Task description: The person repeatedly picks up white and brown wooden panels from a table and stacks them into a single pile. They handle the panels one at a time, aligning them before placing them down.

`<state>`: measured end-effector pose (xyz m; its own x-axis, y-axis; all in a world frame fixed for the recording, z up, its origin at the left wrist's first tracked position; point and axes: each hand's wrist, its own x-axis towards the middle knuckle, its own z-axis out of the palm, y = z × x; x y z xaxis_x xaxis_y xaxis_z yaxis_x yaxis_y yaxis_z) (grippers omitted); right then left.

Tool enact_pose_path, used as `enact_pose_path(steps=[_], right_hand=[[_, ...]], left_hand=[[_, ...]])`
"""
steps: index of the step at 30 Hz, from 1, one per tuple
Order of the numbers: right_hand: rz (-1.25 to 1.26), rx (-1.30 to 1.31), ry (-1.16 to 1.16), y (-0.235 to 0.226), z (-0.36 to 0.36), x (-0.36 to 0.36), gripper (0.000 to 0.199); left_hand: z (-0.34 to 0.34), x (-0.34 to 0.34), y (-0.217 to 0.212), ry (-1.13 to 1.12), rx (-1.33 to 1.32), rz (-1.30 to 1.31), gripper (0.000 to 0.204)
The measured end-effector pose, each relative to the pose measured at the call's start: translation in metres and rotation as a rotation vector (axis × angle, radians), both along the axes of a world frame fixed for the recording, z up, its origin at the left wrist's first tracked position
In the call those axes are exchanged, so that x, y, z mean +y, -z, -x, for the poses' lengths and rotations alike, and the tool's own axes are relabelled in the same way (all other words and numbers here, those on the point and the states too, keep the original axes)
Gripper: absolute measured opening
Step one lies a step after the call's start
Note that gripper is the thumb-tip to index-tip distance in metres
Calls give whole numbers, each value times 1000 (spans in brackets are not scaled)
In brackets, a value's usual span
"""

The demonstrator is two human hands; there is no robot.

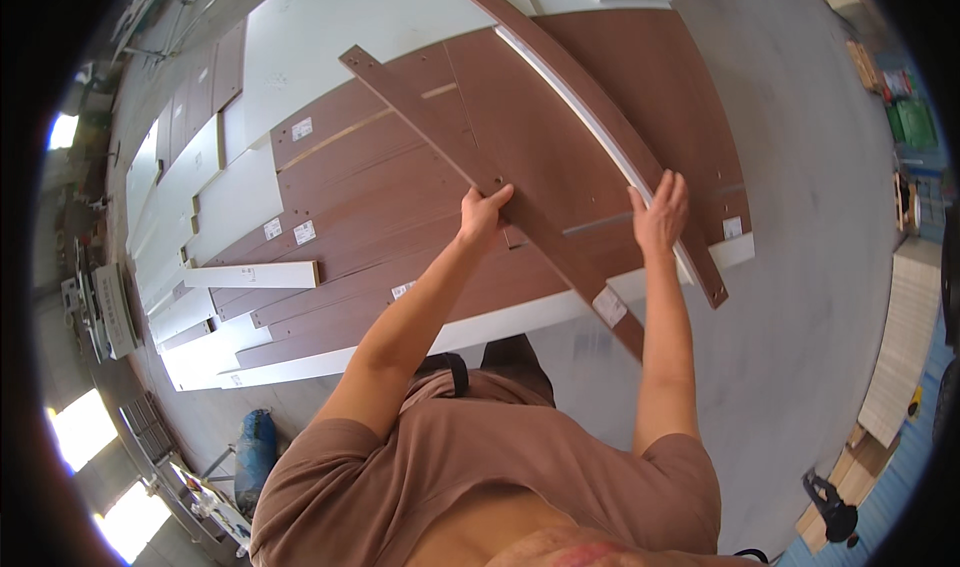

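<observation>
My left hand [486,214] is closed around a long narrow brown board [415,117], near its middle, with the thumb over its face. The board slants from the upper left to the lower right and bears a white label near its near end. My right hand [662,217] grips across a second long brown board [590,87] with a white edge, fingers on its brown face and thumb at the white side. Small holes show at the ends of both boards. Beneath them spreads a layer of brown panels [350,187], some with white labels.
White panels [330,27] lie at the far side and left of the stack. A short white-faced board [255,274] rests on top at left. Grey floor [800,167] runs along the right. A blue bag-like object [255,457] stands at lower left, and another person [832,507] is at lower right.
</observation>
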<state>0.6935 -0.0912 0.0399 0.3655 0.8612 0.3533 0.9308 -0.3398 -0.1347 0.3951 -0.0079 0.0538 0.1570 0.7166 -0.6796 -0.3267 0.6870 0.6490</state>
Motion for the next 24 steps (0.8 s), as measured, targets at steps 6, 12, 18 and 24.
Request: enact_pose_path(steps=[6, 12, 18, 24], right_hand=[[247, 151, -37, 24, -42, 17, 65], [133, 54, -64, 1, -15, 6, 61], [152, 98, -169, -34, 66, -8, 62], [82, 131, -467, -64, 259, -18, 62]], left_hand=[[71, -24, -43, -116, -18, 3, 29], [164, -54, -65, -205, 40, -51, 24], [258, -103, -82, -431, 51, -176, 25], [402, -168, -92, -637, 40, -181, 25]])
